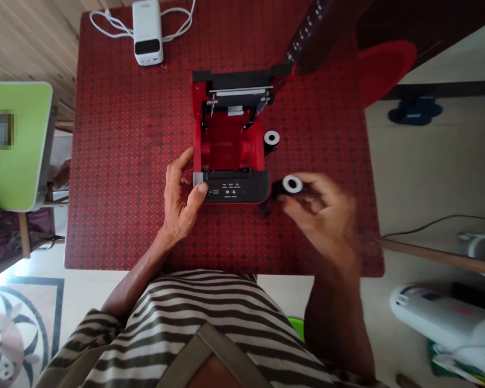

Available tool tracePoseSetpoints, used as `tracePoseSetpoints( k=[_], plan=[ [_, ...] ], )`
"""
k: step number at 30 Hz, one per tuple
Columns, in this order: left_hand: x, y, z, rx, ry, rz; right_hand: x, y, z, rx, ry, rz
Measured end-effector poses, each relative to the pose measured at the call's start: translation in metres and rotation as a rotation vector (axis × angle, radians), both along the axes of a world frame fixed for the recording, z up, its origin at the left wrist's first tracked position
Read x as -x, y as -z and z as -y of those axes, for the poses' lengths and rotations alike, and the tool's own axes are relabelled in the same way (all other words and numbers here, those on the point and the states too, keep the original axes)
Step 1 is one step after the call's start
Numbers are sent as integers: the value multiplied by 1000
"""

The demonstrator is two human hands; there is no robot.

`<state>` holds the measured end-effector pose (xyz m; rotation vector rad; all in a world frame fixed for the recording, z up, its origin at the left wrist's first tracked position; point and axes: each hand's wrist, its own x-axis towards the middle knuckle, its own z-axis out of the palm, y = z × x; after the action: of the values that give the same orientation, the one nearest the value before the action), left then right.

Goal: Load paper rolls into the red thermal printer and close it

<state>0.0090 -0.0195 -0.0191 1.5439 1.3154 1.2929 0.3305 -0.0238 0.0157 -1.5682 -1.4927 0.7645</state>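
Left hand [180, 196] holds printer [230, 151], right hand [325, 215] a roll [286, 184], panel lettering [228, 192] illegible.

Looked like somebody's home to me, though I couldn't tell which room. The desk [125, 161] had a red patterned top, and off its right side some dark blue slippers [415, 110] were lying on the pale floor [408, 161], which felt pretty lived-in. Past the desk's near left corner there was a decorative floor panel [18, 308] with what looked like a cartoon panda [2, 358], and wooden boards [36, 35] ran beyond its far left corner.
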Motion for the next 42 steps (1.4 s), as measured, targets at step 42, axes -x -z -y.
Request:
tracePoseSetpoints(
  k=[42],
  plan=[
    [2, -1, -1, -77, 12, -82, 11, 25, -115, -135, -82, 180]
  ],
)
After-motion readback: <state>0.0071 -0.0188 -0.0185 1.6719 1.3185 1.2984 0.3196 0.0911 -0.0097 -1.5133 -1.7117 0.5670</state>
